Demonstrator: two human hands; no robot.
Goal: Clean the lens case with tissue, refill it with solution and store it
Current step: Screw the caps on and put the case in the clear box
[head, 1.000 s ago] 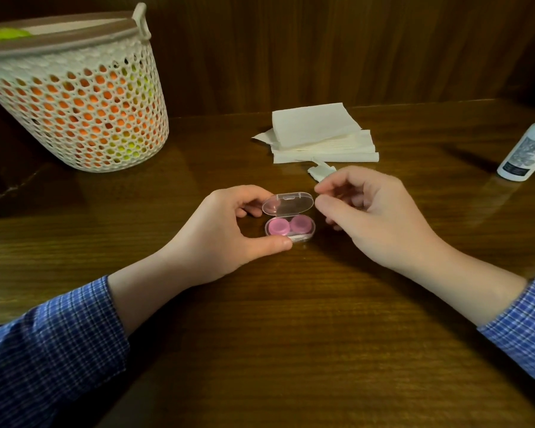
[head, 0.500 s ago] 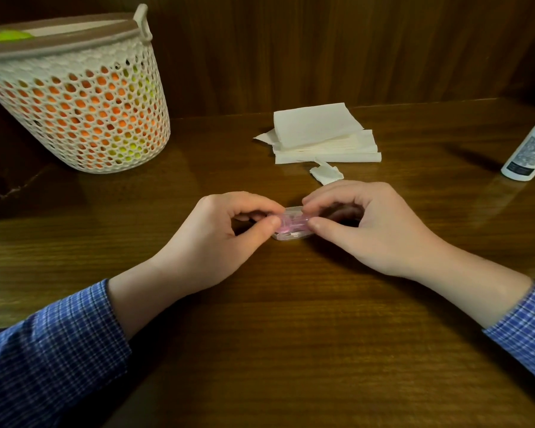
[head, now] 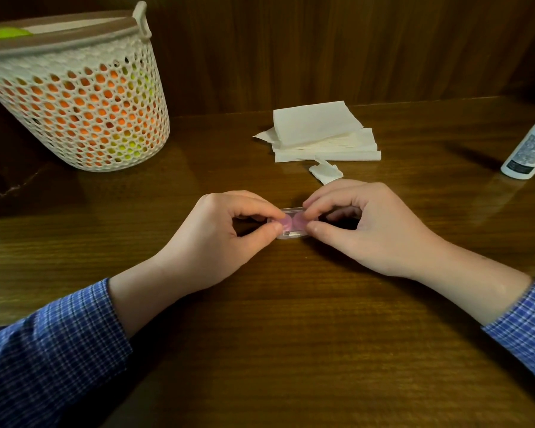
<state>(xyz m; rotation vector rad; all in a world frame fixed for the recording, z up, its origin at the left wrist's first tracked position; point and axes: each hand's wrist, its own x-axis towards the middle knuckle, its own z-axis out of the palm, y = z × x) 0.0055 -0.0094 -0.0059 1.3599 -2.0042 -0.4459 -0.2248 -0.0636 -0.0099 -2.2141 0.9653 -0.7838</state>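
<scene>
Big dark wooden table (head: 291, 350) fills pretty much everything, with wood panelling behind it. Far left there's a white mesh basket (head: 84, 118) with orange and yellow-green stuff showing through the holes. Toward the back middle, a stack of folded tissues (head: 318, 131), and a small torn scrap of tissue (head: 325, 173) just in front of it. Solution bottle (head: 530, 149) stands off at the right edge. Both arms wear blue checked sleeves. The left hand (head: 217, 242) and right hand (head: 371, 230) each pinch one end of the lens case (head: 291, 225), thumb and fingers closed on it. The case sits flat on the table between them, clear lid down over two pink wells.
</scene>
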